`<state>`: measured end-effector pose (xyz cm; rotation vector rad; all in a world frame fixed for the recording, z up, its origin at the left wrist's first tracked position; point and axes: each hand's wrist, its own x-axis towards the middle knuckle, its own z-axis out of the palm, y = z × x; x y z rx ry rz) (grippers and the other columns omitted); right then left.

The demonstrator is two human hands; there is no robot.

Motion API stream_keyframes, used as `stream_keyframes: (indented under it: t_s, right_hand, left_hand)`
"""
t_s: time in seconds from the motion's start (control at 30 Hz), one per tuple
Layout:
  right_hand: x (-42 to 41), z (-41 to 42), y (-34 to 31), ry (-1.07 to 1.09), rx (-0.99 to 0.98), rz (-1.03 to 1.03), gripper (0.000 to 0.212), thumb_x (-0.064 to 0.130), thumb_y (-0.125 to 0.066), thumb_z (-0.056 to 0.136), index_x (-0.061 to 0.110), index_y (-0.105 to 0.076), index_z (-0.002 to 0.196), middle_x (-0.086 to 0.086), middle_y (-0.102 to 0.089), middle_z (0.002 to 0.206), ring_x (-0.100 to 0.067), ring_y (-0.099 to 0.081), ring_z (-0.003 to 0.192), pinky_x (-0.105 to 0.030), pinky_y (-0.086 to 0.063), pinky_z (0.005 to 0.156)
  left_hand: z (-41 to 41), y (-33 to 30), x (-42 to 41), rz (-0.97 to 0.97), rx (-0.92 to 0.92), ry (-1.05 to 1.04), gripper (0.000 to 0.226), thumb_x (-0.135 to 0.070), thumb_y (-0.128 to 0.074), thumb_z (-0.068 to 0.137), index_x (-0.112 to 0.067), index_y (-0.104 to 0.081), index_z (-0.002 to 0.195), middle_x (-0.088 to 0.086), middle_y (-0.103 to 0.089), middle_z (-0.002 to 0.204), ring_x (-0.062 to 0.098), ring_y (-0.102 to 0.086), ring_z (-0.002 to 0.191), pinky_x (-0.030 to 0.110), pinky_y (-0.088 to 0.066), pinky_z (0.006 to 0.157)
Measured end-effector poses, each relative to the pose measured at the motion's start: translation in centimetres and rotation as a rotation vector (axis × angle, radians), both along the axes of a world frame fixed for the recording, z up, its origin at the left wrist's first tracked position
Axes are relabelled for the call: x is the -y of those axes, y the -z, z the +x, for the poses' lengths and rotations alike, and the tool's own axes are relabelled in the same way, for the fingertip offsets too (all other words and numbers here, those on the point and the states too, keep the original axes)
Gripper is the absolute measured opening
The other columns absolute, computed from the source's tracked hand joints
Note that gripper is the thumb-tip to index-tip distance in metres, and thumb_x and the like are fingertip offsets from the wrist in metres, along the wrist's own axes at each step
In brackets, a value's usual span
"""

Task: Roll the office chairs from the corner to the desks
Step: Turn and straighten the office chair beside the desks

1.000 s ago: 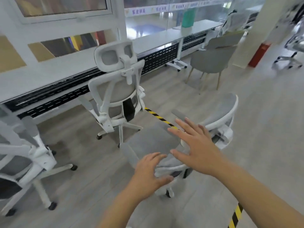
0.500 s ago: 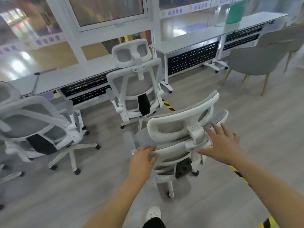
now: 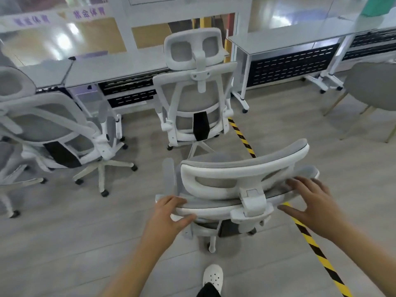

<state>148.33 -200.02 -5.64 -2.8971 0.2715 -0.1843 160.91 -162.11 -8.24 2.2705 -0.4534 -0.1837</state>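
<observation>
A white-framed office chair with grey mesh (image 3: 237, 181) stands right in front of me, its headrest and back facing me. My left hand (image 3: 169, 213) grips the left end of the backrest's top edge, fingers over it and thumb under. My right hand (image 3: 310, 202) rests flat, fingers spread, on the right end of the same edge. A second chair of the same kind (image 3: 195, 97) is parked at the grey desk (image 3: 120, 67) straight ahead. A third chair (image 3: 55, 129) stands at the left by the desks.
A yellow-and-black floor tape (image 3: 308, 239) runs diagonally under the chair toward the lower right. Another desk (image 3: 285, 39) with a black perforated panel is at the back right. A grey shell chair with wooden legs (image 3: 372, 86) stands far right. My white shoe (image 3: 213, 277) shows below.
The chair has swung round so its back faces me and has come nearer the desks. My left hand has closed on the backrest edge; my right hand has settled on it.
</observation>
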Motion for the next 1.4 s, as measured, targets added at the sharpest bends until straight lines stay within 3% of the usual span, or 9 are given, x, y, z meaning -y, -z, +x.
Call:
stream_keyframes:
  t_s: [0.2, 0.3, 0.4, 0.47, 0.63, 0.8, 1.2, 1.3, 1.4]
  right_hand:
    - [1.8, 0.2, 2.4, -0.01, 0.153, -0.051, 0.07, 0.076, -0.046, 0.075, 0.023, -0.07, 0.114, 0.0, -0.062, 0.112, -0.027, -0.049, 0.117, -0.05, -0.024, 0.111]
    - [2.0, -0.3, 2.2, -0.027, 0.232, 0.014, 0.068, 0.075, -0.049, 0.07, 0.022, -0.074, 0.105, 0.0, -0.062, 0.103, -0.027, -0.044, 0.106, -0.041, -0.028, 0.098]
    - [2.7, -1.7, 2.2, -0.058, 0.265, 0.034, 0.065, 0.074, -0.049, 0.071, 0.022, -0.074, 0.102, -0.001, -0.064, 0.103, -0.025, -0.042, 0.105, -0.048, -0.038, 0.096]
    - [3.3, -2.8, 2.7, -0.08, 0.25, 0.036, 0.064, 0.073, -0.05, 0.073, 0.022, -0.074, 0.104, 0.0, -0.063, 0.104, -0.026, -0.045, 0.107, -0.056, -0.045, 0.095]
    - [4.5, -5.9, 3.9, -0.115, 0.245, 0.086, 0.065, 0.072, -0.052, 0.074, 0.018, -0.074, 0.103, -0.003, -0.063, 0.105, -0.033, -0.055, 0.107, -0.059, -0.041, 0.098]
    - [5.5, -8.7, 3.7, -0.129, 0.214, 0.108, 0.065, 0.073, -0.048, 0.074, 0.021, -0.074, 0.104, -0.001, -0.062, 0.107, -0.03, -0.055, 0.109, -0.056, -0.037, 0.103]
    - [6.8, -9.8, 3.2, -0.127, 0.171, 0.128, 0.067, 0.075, -0.044, 0.076, 0.025, -0.071, 0.111, 0.002, -0.061, 0.113, -0.025, -0.05, 0.116, -0.055, -0.034, 0.107]
    - [6.8, -9.7, 3.0, -0.15, 0.139, 0.152, 0.069, 0.074, -0.043, 0.077, 0.021, -0.071, 0.113, -0.001, -0.062, 0.112, -0.028, -0.049, 0.115, -0.055, -0.034, 0.106]
    - [6.6, -11.0, 1.4, -0.158, 0.122, 0.255, 0.07, 0.073, -0.046, 0.08, 0.024, -0.064, 0.126, -0.001, -0.059, 0.127, -0.027, -0.043, 0.127, -0.051, -0.03, 0.11]
  left_hand:
    - [-2.1, -0.9, 3.1, 0.184, 0.105, -0.101, 0.064, -0.087, -0.058, 0.058, -0.036, -0.062, 0.097, -0.017, -0.048, 0.099, 0.009, -0.047, 0.095, 0.033, -0.044, 0.091]
    - [-4.6, -1.0, 4.4, 0.286, 0.195, -0.173, 0.067, -0.084, -0.058, 0.064, -0.033, -0.064, 0.107, -0.019, -0.051, 0.106, 0.005, -0.044, 0.103, 0.034, -0.045, 0.094]
    - [-7.6, -0.9, 5.7, 0.259, 0.153, -0.25, 0.067, -0.078, -0.064, 0.066, -0.033, -0.062, 0.116, -0.026, -0.046, 0.118, 0.0, -0.039, 0.122, 0.032, -0.046, 0.095]
    - [-9.3, -1.2, 6.4, 0.249, 0.127, -0.293, 0.064, -0.075, -0.067, 0.065, -0.035, -0.061, 0.116, -0.03, -0.043, 0.119, -0.002, -0.037, 0.124, 0.028, -0.047, 0.087]
    - [-13.4, -2.1, 7.7, 0.319, 0.073, -0.346, 0.065, -0.076, -0.067, 0.064, -0.04, -0.058, 0.118, -0.036, -0.039, 0.118, -0.01, -0.033, 0.118, 0.023, -0.039, 0.075]
    - [-16.1, -2.7, 8.4, 0.32, 0.033, -0.343, 0.067, -0.076, -0.069, 0.062, -0.039, -0.059, 0.117, -0.044, -0.033, 0.111, -0.006, -0.034, 0.119, 0.025, -0.039, 0.084]
    - [-16.3, -2.2, 9.1, 0.309, 0.052, -0.31, 0.078, -0.086, -0.063, 0.055, -0.032, -0.064, 0.111, -0.019, -0.052, 0.11, 0.006, -0.046, 0.109, 0.031, -0.046, 0.093]
    - [-16.5, -2.5, 9.1, 0.317, -0.004, -0.311, 0.088, -0.094, -0.053, 0.052, -0.031, -0.062, 0.114, -0.015, -0.051, 0.116, 0.009, -0.045, 0.117, 0.036, -0.044, 0.099]
    - [-18.1, -2.6, 9.4, 0.258, -0.028, -0.336, 0.092, -0.09, -0.054, 0.057, -0.034, -0.054, 0.13, -0.006, -0.041, 0.144, 0.015, -0.025, 0.141, 0.042, -0.03, 0.115]
